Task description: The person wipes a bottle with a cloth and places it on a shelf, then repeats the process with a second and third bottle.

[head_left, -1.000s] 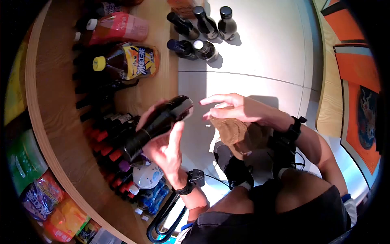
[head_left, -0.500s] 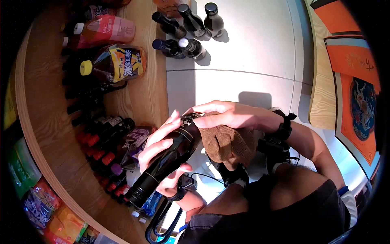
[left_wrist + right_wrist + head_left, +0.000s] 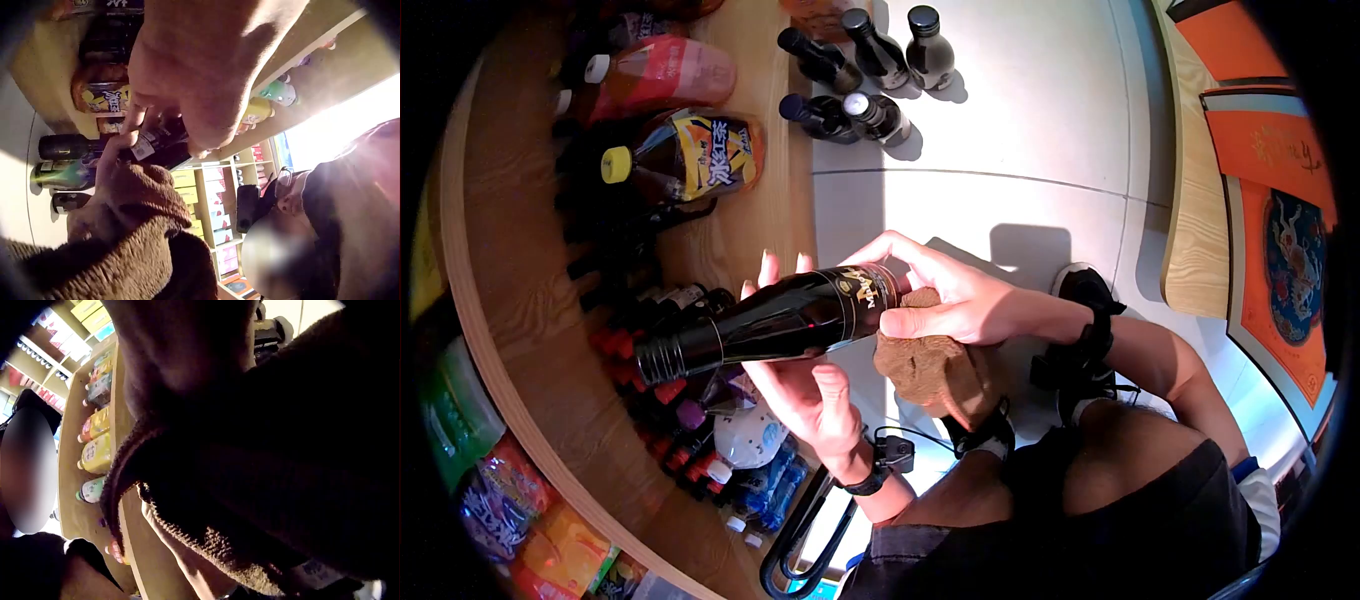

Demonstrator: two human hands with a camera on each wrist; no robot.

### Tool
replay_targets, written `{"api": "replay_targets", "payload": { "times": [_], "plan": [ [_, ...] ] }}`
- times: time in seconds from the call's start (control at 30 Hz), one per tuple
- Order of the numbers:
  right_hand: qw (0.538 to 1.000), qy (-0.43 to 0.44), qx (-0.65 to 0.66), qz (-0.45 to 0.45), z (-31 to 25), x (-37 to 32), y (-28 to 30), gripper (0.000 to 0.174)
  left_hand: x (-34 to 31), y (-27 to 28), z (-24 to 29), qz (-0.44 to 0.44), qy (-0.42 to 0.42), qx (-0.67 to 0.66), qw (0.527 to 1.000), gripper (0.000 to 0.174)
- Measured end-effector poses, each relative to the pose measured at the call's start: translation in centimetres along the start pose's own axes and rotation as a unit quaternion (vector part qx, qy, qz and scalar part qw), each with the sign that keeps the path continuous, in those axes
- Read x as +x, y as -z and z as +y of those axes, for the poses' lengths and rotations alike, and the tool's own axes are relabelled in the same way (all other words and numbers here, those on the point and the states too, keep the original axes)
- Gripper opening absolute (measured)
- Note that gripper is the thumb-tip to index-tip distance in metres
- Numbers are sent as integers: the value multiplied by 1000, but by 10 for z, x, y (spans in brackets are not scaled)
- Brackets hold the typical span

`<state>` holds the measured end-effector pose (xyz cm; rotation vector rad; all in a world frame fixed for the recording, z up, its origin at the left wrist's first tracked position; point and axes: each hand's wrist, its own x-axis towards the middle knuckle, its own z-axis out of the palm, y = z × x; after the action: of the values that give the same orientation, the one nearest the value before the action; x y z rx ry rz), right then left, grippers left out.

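A dark glass bottle with gold lettering near its base lies tilted sideways, its black cap end pointing left. My left hand holds it from below, with fingertips showing over its far side and the thumb in front. At the bottle's base, my right hand grips a bunched brown cloth, thumb on top and fingers against the base. In the left wrist view the bottle's label shows between the hands. The cloth fills much of the dark right wrist view.
Several dark bottles stand on the white tiled floor. On the wooden shelf at left lie an iced tea bottle, a pink drink bottle and rows of red-capped bottles. Orange picture boards stand at right.
The bottle has swung from slanting to nearly level, its cap end further left. My right hand has come over with the cloth to the bottle's base, and the left hand has shifted its hold.
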<state>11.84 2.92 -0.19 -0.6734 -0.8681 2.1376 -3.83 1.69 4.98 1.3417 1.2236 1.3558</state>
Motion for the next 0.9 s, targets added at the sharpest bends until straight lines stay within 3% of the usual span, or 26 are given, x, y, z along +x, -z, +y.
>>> {"api": "replay_targets", "payload": {
  "times": [0.17, 0.23, 0.43, 0.63, 0.73, 0.9],
  "plan": [
    [994, 83, -46, 50, 6, 1, -13, 61, 2, 1, -3, -3, 7, -35, 999, 92],
    [974, 173, -125, 77, 12, 6, -14, 59, 2, -1, -3, 11, 16, -42, 999, 92],
    [965, 172, -159, 117, 28, 9, -19, 55, 2, 3, 3, 34, 83, -47, 995, 106],
    [935, 191, -239, 178, 32, 8, -27, 54, 0, -1, -4, 15, 63, -79, 995, 98],
    [921, 190, -272, 203, 37, 6, -27, 55, -4, -5, -14, 15, 11, -73, 997, 80],
    [908, 185, -311, 211, 33, 5, -27, 54, -2, -7, -8, 48, 44, -61, 996, 75]
  ]
}}
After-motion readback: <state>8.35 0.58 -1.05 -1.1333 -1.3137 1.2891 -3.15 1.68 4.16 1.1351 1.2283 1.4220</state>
